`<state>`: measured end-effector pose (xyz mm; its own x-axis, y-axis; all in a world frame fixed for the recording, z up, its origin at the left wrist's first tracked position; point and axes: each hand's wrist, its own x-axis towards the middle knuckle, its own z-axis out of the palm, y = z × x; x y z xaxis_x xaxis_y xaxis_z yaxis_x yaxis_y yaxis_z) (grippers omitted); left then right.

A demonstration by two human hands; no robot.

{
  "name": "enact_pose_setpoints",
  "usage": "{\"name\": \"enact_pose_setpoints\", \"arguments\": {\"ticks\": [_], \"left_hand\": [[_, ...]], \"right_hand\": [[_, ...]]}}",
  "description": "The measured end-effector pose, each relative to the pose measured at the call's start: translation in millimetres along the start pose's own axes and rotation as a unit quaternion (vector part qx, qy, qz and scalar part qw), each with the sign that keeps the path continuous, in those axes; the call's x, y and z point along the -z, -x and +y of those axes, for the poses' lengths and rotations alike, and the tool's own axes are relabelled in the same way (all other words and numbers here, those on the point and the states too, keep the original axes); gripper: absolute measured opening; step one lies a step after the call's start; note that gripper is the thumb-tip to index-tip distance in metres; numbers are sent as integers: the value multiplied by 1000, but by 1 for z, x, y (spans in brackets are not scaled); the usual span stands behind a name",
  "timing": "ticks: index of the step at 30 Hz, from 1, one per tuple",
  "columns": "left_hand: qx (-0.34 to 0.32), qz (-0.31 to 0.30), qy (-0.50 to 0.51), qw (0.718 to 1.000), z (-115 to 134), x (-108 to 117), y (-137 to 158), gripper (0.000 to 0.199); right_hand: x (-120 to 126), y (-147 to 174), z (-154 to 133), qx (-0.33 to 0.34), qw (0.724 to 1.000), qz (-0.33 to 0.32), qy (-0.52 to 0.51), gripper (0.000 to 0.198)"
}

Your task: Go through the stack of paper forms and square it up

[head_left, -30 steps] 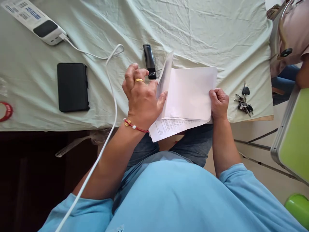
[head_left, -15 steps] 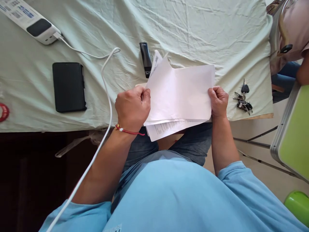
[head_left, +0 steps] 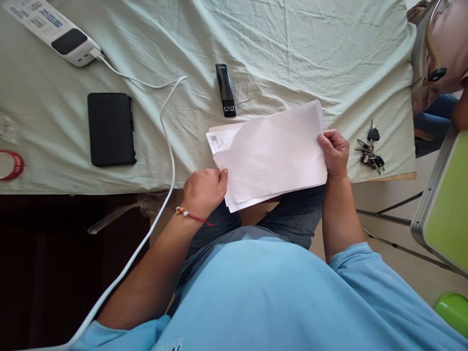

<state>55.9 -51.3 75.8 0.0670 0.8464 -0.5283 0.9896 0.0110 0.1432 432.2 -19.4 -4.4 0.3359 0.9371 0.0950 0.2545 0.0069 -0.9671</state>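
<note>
Several white paper sheets (head_left: 274, 151) lie tilted across the table's front edge, held between my two hands. My left hand (head_left: 205, 191) pinches the top sheet at its lower left edge, thumb on top; a red string bracelet circles that wrist. On the right edge, my right hand (head_left: 335, 151) grips the sheets between thumb and curled fingers. At the upper left the top sheet curls back, and a printed page with a small dark code shows beneath. Just beyond the papers is a black stapler-like object (head_left: 225, 91) lying on the cloth.
A black tablet-like case (head_left: 111, 129) and a white power strip (head_left: 75, 46) with a white cable (head_left: 168, 146) are on the left. A red tape roll (head_left: 17, 165) lies far left, keys (head_left: 371, 153) at right. Beside the table are a green folding table (head_left: 446, 195) and another person (head_left: 448, 53).
My left hand has moved down toward me, bringing the top sheet's left side down flatter over the pages. My right hand keeps its hold. The view has shifted slightly.
</note>
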Motion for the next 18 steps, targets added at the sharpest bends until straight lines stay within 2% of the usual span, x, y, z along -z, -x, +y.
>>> {"name": "enact_pose_setpoints", "arguments": {"ticks": [3,6,8,12,15,16,18], "left_hand": [[-5,-19,-46,999,3,4,3,59],[21,-10,-51,998,0,5,3,56],[28,5,-41,999,-4,5,3,49],[19,34,12,999,-15,-5,-1,35],[1,137,84,987,-25,-22,-7,23],[-8,187,111,976,-29,-29,-10,28],[-19,275,173,946,-38,-42,-18,61]], "right_hand": [[-1,0,-3,-7,1000,1,4,52],[0,-2,-11,-40,999,-22,-7,48],[3,-7,-17,-101,991,-81,-24,47],[8,-17,-29,-223,953,-200,-49,49],[8,-16,-38,-233,949,-205,-58,53],[7,-14,-41,-220,954,-193,-63,56],[5,-8,-48,-181,968,-160,-73,59]]}}
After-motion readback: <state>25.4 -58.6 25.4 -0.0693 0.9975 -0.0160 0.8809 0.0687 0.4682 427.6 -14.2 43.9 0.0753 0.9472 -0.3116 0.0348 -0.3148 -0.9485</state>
